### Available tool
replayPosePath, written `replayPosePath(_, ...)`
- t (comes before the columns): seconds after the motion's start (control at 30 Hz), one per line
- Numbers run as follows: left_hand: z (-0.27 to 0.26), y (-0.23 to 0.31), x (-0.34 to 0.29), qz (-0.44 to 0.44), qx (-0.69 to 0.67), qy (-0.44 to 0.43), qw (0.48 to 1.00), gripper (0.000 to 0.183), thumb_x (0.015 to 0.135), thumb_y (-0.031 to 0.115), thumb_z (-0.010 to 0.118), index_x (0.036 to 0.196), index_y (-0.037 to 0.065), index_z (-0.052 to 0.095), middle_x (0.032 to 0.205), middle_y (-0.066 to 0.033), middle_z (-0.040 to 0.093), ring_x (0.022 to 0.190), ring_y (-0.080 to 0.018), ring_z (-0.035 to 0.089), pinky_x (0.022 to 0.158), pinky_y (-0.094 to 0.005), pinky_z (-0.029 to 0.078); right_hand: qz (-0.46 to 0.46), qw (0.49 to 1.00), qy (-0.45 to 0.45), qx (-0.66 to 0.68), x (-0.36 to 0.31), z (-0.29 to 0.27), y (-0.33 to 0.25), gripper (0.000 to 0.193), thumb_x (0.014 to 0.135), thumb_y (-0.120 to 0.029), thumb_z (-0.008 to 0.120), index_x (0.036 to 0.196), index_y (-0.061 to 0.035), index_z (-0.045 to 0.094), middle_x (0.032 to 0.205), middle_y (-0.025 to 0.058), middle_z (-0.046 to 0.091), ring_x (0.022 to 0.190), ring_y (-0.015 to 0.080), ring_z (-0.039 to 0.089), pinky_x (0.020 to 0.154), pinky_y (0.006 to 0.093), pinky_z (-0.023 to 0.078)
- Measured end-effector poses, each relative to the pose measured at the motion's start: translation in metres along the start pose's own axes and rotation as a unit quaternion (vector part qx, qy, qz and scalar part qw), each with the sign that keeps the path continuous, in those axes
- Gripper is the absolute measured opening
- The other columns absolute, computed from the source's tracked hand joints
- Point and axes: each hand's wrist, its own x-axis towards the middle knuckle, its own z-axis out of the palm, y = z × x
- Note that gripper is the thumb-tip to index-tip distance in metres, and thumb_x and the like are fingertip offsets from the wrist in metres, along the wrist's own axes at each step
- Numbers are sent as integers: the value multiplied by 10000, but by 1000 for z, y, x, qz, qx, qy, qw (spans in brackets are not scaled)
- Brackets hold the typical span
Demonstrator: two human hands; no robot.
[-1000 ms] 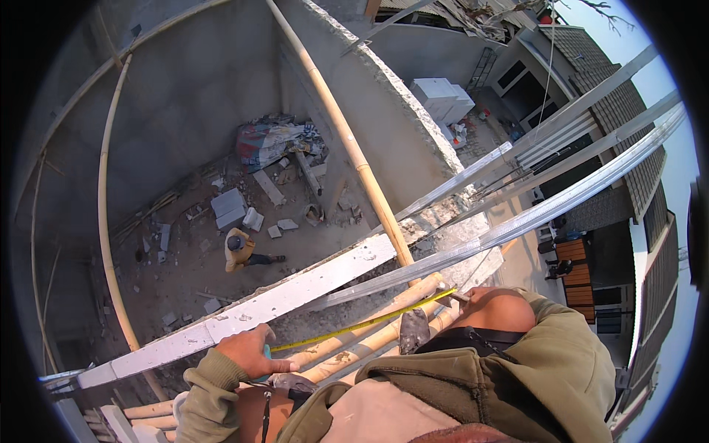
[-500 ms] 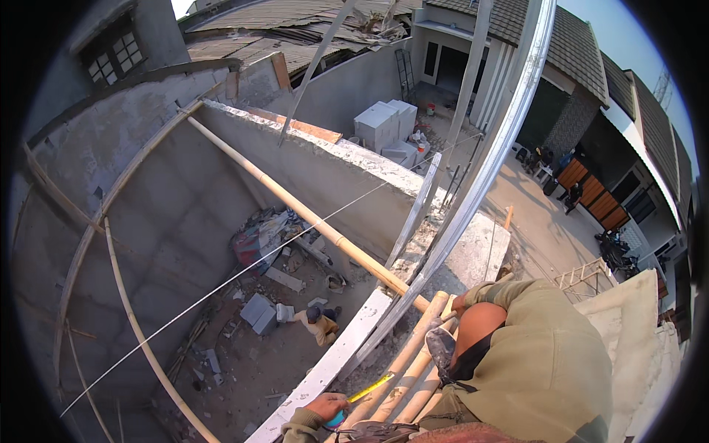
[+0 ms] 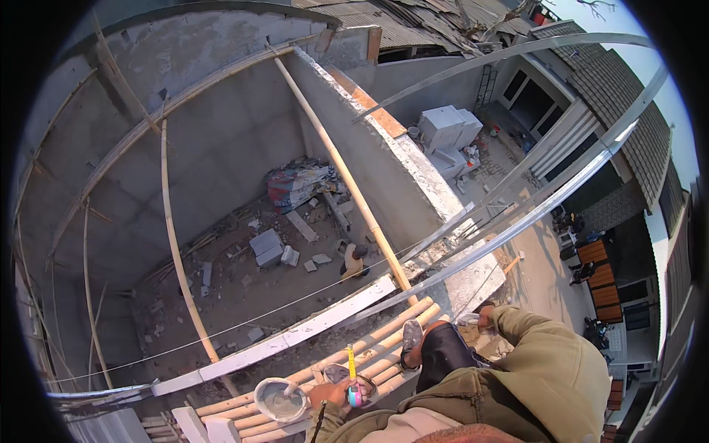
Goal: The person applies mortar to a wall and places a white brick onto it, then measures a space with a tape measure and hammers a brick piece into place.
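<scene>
My left hand (image 3: 332, 391) is closed around a blue and pink tape measure (image 3: 359, 393), with a short length of yellow blade standing out of it. A pale bucket (image 3: 282, 399) with grey mortar inside stands right beside this hand on the bamboo pole platform (image 3: 244, 411). My right hand (image 3: 486, 316) is low over the near end of the block wall, its fingers curled by a small light grey thing that I cannot make out. One sandalled foot (image 3: 412, 343) of mine rests on the bamboo poles.
A white block wall top (image 3: 295, 334) runs along the platform, with a taut string across it. A bamboo pole (image 3: 347, 173) spans the deep room, where a person (image 3: 353, 260) crouches among rubble. Metal channels (image 3: 561, 214) rise at the right. White blocks (image 3: 196, 426) lie at the left.
My view has swung left, bringing the bucket into sight. My left hand still holds the tape measure, its blade now pointing up. My right hand has moved from the bamboo to the wall end.
</scene>
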Motion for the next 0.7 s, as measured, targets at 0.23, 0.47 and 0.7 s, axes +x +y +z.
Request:
replayPosePath(0.23, -37, -6, -238, 286, -202, 84, 933, 208, 998, 137, 563, 1089, -42, 621, 929, -162, 681, 889, -319, 711, 801, -437, 595, -110, 982, 105, 110, -198, -10, -48, 261, 805, -208, 764, 996, -29, 755, 820, 137, 726, 778, 246, 700, 729, 422, 543)
replayPosePath(0.47, -147, -176, -373, 335, -380, 368, 780, 236, 928, 210, 604, 1008, 2, 684, 737, -125, 652, 648, -259, 645, 619, -373, 551, -223, 968, 112, -26, -259, -50, -158, 224, 797, -178, 766, 951, -19, 733, 769, 121, 696, 698, 233, 666, 663, 413, 528)
replayPosePath(0.7, -133, -365, -346, 221, -539, 426, 692, 179, 903, 212, 617, 929, 45, 676, 669, -95, 599, 564, -260, 594, 559, -413, 514, -324, 933, 97, -123, -281, -86, -253, 192, 789, -149, 769, 906, -9, 711, 717, 105, 667, 619, 219, 633, 598, 404, 512)
